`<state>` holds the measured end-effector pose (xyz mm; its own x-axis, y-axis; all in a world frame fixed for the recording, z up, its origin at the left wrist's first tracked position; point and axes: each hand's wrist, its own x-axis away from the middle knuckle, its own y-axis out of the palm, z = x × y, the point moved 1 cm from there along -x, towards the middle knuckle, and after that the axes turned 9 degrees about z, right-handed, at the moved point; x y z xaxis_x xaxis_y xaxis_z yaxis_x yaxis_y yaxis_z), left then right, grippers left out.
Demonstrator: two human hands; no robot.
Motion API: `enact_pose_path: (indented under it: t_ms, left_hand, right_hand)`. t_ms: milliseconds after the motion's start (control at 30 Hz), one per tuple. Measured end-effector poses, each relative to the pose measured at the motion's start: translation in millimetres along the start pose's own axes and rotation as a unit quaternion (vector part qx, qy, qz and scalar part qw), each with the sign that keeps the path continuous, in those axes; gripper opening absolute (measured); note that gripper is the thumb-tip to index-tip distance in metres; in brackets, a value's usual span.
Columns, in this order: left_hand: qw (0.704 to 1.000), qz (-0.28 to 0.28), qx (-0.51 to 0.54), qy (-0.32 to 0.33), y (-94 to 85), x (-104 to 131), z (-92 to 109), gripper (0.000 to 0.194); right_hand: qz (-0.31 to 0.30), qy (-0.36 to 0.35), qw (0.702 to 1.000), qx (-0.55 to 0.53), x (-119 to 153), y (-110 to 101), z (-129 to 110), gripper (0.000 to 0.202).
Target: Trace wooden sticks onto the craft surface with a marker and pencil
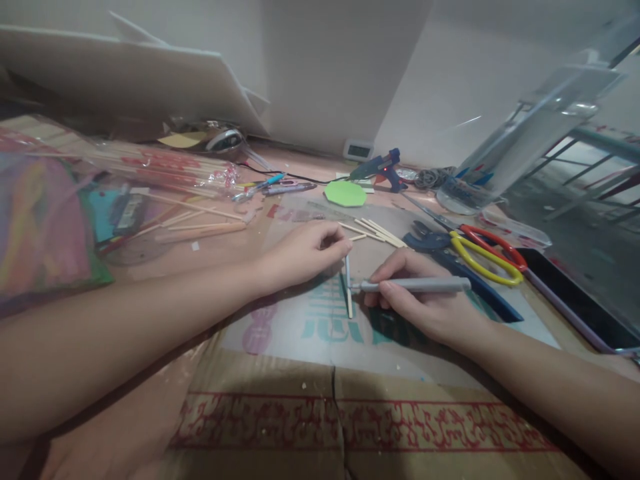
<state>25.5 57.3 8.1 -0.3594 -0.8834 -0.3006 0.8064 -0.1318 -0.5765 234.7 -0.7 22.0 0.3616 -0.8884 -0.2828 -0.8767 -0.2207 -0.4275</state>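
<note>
My left hand (311, 252) pinches the far end of a short thin wooden stick (350, 305), thumb and fingertips together. The stick's upper part looks grey, while its near end is pale bare wood. Held in my right hand (425, 300) is a grey marker pen (435, 285), its tip pointing left at the stick's side and seemingly touching it. Beneath both hands lies a whitish plastic sheet (290, 333) with green and purple print. Several cut sticks (383, 230) lie loose just beyond my hands.
Scissors with red and yellow handles (487, 260), dark pliers (480, 287) and a phone (580, 300) lie right. Farther back are a glue gun (383, 170), a green paper octagon (345, 194) and a large clear bottle (520, 140). Bagged skewers (165, 167) lie left.
</note>
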Motion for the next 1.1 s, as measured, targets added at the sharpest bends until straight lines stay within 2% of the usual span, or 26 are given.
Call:
enact_pose_path:
  t_ms: [100,333,567,900,1100]
  left_hand:
    - [1.0,0.002,0.001,-0.001,0.0,0.2,-0.4,0.021]
    - [1.0,0.003,0.011,0.002,0.4,0.4,-1.5,0.021]
    - [1.0,0.005,0.017,0.002,1.2,-0.5,-2.9,0.022]
    - [1.0,0.001,0.02,-0.007,0.3,-0.1,-0.5,0.022]
    - [1.0,0.001,0.024,-0.007,0.7,-0.3,-1.3,0.023]
  right_hand:
    - [0.006,-0.005,1.0,0.009,-0.4,0.4,-1.1,0.01]
    - [-0.046,0.0,0.999,0.029,-0.5,-1.2,-1.7,0.014]
    - [-0.003,-0.013,1.0,0.019,-0.2,-0.2,1.3,0.01]
    - [-0.061,-0.01,0.998,0.025,0.4,-1.3,-0.2,0.011]
    - [-0.005,-0.029,0.999,0.017,-0.8,-0.1,0.0,0.008]
